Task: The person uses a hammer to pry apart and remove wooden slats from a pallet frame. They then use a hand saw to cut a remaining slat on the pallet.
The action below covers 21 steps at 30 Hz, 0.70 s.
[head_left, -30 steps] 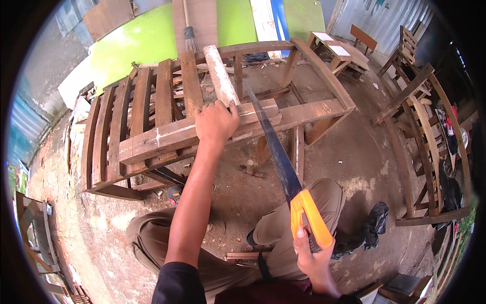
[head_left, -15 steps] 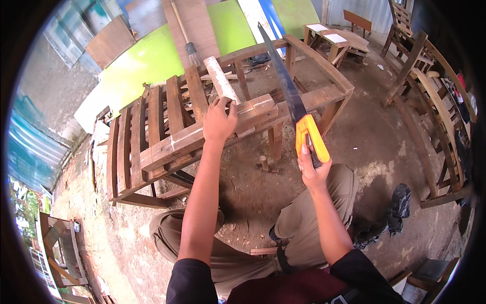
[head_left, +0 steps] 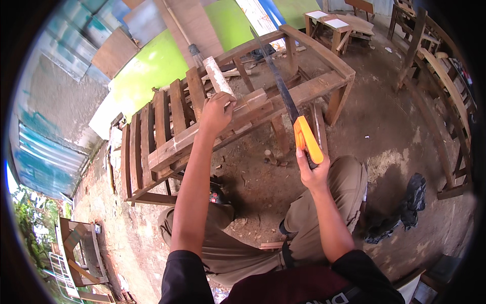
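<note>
My right hand is closed round the orange-yellow handle of a handsaw. The saw's long dark blade points away and slightly left, over the right part of a slatted wooden frame. My left hand has its fingers curled down at the near end of a piece of wood with flaking white paint. That piece lies across a thick wooden beam, which rests along the frame's near side. The blade is right of the beam's end and apart from the white piece.
A hammer lies on the dirt floor beneath the frame. Behind it a broom leans against boards. Wooden chair frames stand at the right, near a black plastic bag. A small wooden desk is at the back.
The handsaw has turned, so its blade shows narrower, and its handle has shifted slightly left. My left hand stays at the white-painted wood. The whole view has shifted a little.
</note>
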Each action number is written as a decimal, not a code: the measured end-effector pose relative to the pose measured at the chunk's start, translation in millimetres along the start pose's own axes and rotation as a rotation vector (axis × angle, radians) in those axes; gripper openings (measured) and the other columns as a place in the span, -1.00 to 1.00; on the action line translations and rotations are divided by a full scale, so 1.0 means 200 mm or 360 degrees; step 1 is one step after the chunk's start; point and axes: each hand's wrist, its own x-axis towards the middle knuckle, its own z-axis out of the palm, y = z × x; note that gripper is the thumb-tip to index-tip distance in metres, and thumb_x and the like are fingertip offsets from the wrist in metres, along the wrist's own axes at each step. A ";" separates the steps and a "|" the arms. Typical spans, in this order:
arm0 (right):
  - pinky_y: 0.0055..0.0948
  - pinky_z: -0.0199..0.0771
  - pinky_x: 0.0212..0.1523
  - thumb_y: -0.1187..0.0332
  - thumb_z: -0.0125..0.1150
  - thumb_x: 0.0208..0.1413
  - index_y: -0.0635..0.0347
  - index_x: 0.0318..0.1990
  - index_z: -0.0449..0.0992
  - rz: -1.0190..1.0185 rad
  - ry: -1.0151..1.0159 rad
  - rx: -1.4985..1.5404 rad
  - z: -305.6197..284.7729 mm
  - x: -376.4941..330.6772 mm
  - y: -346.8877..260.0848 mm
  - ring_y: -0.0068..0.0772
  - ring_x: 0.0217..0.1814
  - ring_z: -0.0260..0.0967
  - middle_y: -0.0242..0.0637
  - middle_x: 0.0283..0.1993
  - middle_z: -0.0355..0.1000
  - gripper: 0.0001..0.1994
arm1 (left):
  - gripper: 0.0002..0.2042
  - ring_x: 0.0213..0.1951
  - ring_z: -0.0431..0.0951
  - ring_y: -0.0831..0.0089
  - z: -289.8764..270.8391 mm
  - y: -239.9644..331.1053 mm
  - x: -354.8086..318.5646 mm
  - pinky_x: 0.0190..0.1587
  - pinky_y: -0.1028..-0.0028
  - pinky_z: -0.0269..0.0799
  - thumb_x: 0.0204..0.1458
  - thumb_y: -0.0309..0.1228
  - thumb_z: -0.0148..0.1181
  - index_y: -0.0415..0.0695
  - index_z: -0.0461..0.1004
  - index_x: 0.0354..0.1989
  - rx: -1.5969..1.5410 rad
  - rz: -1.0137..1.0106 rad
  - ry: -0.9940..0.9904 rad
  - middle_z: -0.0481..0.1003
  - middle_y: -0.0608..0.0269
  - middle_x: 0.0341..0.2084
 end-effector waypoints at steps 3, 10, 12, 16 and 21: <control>-0.62 0.19 -0.55 0.44 0.32 0.18 0.36 -0.18 0.56 0.0006 0.0011 -0.0018 -0.02 -0.01 0.00 -0.77 -0.59 0.20 -0.52 -0.61 0.33 -0.84 | -0.90 -0.05 0.52 -0.03 0.02 0.00 0.01 -0.03 0.09 0.39 0.14 -0.47 0.15 -0.20 0.51 -0.24 0.0075 -0.0023 -0.0007 0.56 0.05 -0.22; -0.61 0.16 -0.54 0.42 0.31 0.18 0.24 -0.38 0.47 0.0097 -0.0031 0.0117 -0.03 -0.02 -0.03 -0.77 -0.58 0.19 -0.54 -0.61 0.32 -0.84 | -0.72 -0.15 0.55 -0.13 0.04 -0.05 -0.03 -0.09 -0.03 0.39 0.26 -0.26 0.07 -0.29 0.45 -0.27 -0.0103 -0.0275 0.0113 0.55 -0.13 -0.27; -0.62 0.14 -0.54 0.40 0.29 0.20 0.22 -0.39 0.45 0.0190 -0.0060 0.0207 -0.05 -0.04 0.00 -0.78 -0.57 0.16 -0.57 -0.61 0.29 -0.83 | -0.52 -0.19 0.58 -0.16 0.02 0.01 -0.01 -0.10 -0.04 0.43 0.27 -0.03 -0.01 -0.32 0.50 -0.29 0.0101 -0.0558 -0.0119 0.57 -0.21 -0.33; -0.63 0.11 -0.50 0.37 0.26 0.24 0.21 -0.36 0.43 0.0335 -0.0229 0.0520 -0.03 -0.09 0.03 -0.78 -0.52 0.14 -0.60 -0.56 0.26 -0.82 | -0.21 -0.21 0.62 -0.20 0.00 0.02 -0.01 -0.10 0.01 0.50 0.20 0.30 -0.16 -0.36 0.59 -0.30 0.0374 -0.0802 -0.0337 0.58 -0.33 -0.42; -0.61 0.19 -0.52 0.24 0.24 0.29 0.26 -0.26 0.40 0.0347 -0.0332 0.0539 0.08 -0.13 -0.03 -0.73 -0.54 0.17 -0.51 -0.53 0.28 -0.74 | -0.26 -0.20 0.63 -0.18 0.01 0.03 -0.04 -0.08 0.01 0.52 0.21 0.25 -0.14 -0.34 0.61 -0.26 0.0463 -0.0821 -0.0239 0.60 -0.29 -0.39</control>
